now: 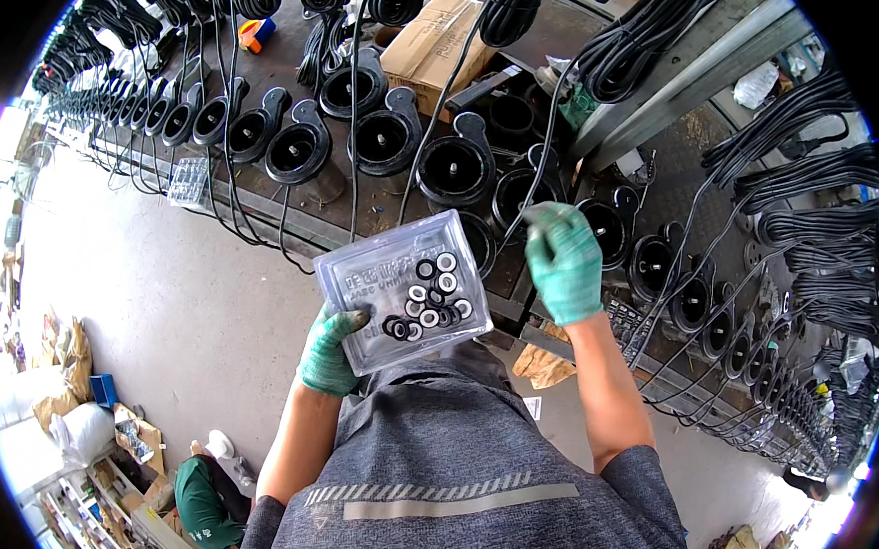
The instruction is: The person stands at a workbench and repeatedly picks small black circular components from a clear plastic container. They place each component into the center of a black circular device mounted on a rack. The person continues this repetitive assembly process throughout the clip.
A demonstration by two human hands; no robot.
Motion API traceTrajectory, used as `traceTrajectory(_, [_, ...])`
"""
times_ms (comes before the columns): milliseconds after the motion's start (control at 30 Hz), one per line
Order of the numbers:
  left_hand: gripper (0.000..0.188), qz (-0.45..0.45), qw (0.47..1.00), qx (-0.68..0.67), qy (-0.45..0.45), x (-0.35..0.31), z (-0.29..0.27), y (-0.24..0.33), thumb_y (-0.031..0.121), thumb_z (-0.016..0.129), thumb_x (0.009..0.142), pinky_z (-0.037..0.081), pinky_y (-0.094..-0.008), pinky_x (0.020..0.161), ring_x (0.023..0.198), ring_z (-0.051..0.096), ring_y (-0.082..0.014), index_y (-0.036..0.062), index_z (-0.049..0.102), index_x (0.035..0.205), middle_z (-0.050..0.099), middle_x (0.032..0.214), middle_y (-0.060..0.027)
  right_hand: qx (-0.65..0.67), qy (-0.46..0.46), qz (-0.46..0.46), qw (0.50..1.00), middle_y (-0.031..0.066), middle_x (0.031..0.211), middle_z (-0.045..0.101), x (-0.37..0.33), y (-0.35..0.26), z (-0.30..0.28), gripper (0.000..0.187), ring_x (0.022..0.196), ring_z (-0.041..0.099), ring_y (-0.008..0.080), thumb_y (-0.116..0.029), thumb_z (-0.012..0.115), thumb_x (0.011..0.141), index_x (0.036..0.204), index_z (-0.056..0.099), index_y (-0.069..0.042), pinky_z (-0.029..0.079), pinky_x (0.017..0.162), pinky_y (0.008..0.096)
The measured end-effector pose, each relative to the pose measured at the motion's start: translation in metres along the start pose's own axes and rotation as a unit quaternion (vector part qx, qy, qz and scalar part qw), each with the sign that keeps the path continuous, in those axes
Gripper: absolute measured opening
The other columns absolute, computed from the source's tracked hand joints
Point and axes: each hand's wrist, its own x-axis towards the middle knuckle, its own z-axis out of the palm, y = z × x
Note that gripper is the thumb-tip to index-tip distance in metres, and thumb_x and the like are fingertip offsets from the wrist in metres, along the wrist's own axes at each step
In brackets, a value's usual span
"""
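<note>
Clear plastic tray (pixel 360 279), rectangular with rounded corners, embossed lettering on its left part, held tilted at centre frame; contains black-and-white rings. Brown cardboard box (pixel 437 41), closed, on the bench at top centre, among black housings.

cardboard box (pixel 434 44) on bench; coiled black cables (pixel 814 205) hanging right; seated person (pixel 205 507) lower left

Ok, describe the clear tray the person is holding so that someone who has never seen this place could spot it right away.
Start at the long workbench lined with black round housings and cables. Just in front of it, above the person's grey shirt, the green-gloved left hand holds up a clear plastic tray by its lower corner. It is the only see-through thing there, and small black and white rings lie loose in it.
</note>
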Motion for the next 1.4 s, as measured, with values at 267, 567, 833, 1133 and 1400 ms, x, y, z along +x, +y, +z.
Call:
traceTrajectory(267, [0.076,-0.028,0.997,0.023,-0.061,0.013,-0.004,0.021,0.016,0.08,0.079,0.057,-0.0455,0.105,0.119,0.069,-0.0321,-0.0019,0.051,0.148,0.067,0.135,-0.019,-0.025,-0.314,-0.162,0.935,0.008,0.11,0.068,0.029,-0.077,-0.002,0.03,0.101,0.067,0.0276,-0.02,0.077,0.087,0.114,0.075,-0.009,0.058,0.09,0.0388])
traceTrajectory(567, [0.075,-0.039,0.995,0.01,-0.096,0.02,-0.04,0.049,0.012,0.077,0.081,0.058,-0.0451,0.104,0.12,0.068,-0.0321,-0.0004,0.051,0.149,0.066,0.136,-0.0186,-0.112,-0.315,-0.162,0.928,0.0086,0.106,0.072,0.03,-0.113,0.034,0.031,0.101,0.068,0.0276,-0.028,0.078,0.086,0.109,0.076,-0.007,0.057,0.09,0.0394])
traceTrajectory(833, [0.074,-0.038,0.996,-0.007,-0.086,0.013,-0.064,0.065,0.012,0.077,0.081,0.059,-0.0456,0.102,0.118,0.069,-0.0329,-0.0016,0.051,0.148,0.067,0.135,-0.0194,0.098,-0.195,0.011,0.976,0.0075,0.106,0.073,0.039,-0.132,0.023,0.028,0.085,0.072,0.0232,-0.018,0.081,0.088,0.115,0.075,-0.011,0.06,0.074,0.0331])
traceTrajectory(1133, [0.073,-0.014,0.999,-0.008,-0.034,-0.001,-0.092,0.064,0.011,0.075,0.079,0.061,-0.0458,0.1,0.116,0.071,-0.034,-0.0047,0.051,0.146,0.068,0.133,-0.0214,-0.086,-0.196,0.041,0.976,0.0098,0.111,0.072,-0.008,-0.046,0.053,0.026,0.103,0.07,0.0317,-0.025,0.074,0.095,0.117,0.075,-0.011,0.059,0.09,0.0415])
traceTrajectory(1400, [0.068,-0.005,0.999,-0.017,-0.034,-0.014,-0.083,0.059,0.01,0.073,0.081,0.059,-0.0455,0.102,0.116,0.07,-0.0329,-0.0028,0.053,0.145,0.069,0.131,-0.019,-0.138,-0.202,0.056,0.968,0.0111,0.121,0.07,-0.02,-0.048,0.07,0.034,0.11,0.066,0.0338,-0.022,0.075,0.092,0.123,0.073,-0.008,0.058,0.094,0.0431])
